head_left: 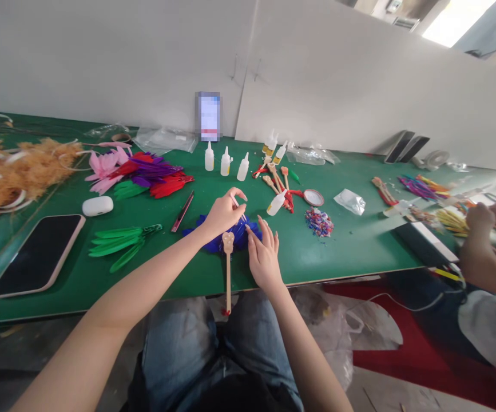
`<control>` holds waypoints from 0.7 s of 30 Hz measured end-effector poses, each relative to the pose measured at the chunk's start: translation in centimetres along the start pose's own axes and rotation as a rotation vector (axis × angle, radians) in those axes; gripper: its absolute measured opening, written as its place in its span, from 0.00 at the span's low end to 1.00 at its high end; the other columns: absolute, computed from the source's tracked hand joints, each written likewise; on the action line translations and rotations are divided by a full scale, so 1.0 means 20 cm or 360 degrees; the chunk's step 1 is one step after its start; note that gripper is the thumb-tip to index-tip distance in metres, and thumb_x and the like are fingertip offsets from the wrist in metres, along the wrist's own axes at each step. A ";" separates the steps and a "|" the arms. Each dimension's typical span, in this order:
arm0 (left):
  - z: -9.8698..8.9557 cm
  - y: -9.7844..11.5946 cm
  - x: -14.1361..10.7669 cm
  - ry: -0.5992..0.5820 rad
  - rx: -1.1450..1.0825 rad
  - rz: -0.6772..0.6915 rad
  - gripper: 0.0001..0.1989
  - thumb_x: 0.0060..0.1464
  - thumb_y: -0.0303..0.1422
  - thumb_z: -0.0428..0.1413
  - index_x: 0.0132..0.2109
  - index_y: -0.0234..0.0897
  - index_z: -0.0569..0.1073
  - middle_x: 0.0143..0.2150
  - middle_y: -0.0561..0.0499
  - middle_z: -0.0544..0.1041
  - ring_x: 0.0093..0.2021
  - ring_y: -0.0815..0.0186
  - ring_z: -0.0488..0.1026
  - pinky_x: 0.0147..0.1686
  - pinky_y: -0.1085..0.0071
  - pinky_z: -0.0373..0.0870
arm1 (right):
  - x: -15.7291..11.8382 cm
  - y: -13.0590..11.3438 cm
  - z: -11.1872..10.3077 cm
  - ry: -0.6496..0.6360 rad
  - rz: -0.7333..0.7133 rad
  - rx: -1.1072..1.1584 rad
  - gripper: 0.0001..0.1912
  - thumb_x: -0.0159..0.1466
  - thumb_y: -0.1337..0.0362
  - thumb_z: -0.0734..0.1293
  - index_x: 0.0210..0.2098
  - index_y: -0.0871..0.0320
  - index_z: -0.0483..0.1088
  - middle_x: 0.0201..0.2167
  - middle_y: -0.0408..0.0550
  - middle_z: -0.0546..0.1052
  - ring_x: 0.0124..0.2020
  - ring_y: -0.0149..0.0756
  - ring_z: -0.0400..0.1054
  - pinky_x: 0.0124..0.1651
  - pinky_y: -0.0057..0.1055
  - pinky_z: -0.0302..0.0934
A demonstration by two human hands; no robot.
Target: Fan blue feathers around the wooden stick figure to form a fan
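My left hand [224, 214] is closed in a pinch around a thin pale stick [238, 207], its lower end pointing down at a pile of blue feathers [209, 232]. On the right edge of these feathers, my right hand [265, 254] rests with fingers stretched out. A wooden stick with a rounded, lobed head [227, 243] lies in front of the pile, its red-tipped end reaching past the table edge. To the left is a pink-and-black craft knife [182, 212]. A white-capped squeeze bottle [277, 203] leans beyond my right hand.
Several squeeze bottles [225, 161] stand behind the feathers. Left are green feathers [119, 243], a phone [37, 256] and a white case [97, 205]. Right are colourful bits [318, 222], a round lid [313, 197] and a plastic bag [349, 201]. Another person's hands [481, 223] work at far right.
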State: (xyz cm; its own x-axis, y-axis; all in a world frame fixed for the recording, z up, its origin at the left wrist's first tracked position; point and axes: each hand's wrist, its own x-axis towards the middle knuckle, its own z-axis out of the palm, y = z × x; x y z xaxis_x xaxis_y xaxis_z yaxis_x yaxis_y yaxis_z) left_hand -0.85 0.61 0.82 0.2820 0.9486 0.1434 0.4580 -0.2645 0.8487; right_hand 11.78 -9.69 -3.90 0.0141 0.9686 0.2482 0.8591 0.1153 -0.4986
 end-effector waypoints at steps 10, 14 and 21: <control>-0.16 0.08 -0.01 0.0173 0.0379 0.0422 0.14 0.61 0.32 0.41 0.43 0.37 0.71 0.37 0.49 0.70 0.41 0.64 0.67 0.45 0.67 0.62 | -0.01 0.04 0.00 -0.0043 -0.0055 0.0004 0.23 0.70 0.60 0.47 0.59 0.51 0.61 0.67 0.48 0.49 0.67 0.42 0.40 0.64 0.56 0.39; -0.19 0.05 -0.02 0.0263 0.0485 0.0635 0.14 0.62 0.31 0.41 0.46 0.38 0.71 0.44 0.47 0.66 0.49 0.62 0.63 0.53 0.63 0.57 | 0.00 0.06 -0.02 -0.0088 -0.0079 0.0119 0.24 0.70 0.59 0.45 0.60 0.51 0.60 0.67 0.47 0.48 0.68 0.40 0.39 0.65 0.53 0.39; -0.20 0.01 -0.06 -0.0197 0.0416 0.0526 0.17 0.61 0.28 0.41 0.48 0.39 0.71 0.38 0.50 0.65 0.36 0.68 0.66 0.42 0.70 0.65 | 0.01 0.06 -0.02 -0.0133 -0.0073 0.0118 0.24 0.70 0.59 0.45 0.61 0.51 0.59 0.68 0.46 0.46 0.68 0.40 0.37 0.65 0.53 0.37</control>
State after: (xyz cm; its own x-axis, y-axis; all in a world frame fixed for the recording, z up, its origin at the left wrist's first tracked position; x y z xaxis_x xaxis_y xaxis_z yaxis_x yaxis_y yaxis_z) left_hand -4.45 0.13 2.94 0.5407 0.7819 0.3103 0.5195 -0.6005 0.6079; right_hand 13.13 -9.50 -4.10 -0.0697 0.9766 0.2035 0.8178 0.1727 -0.5490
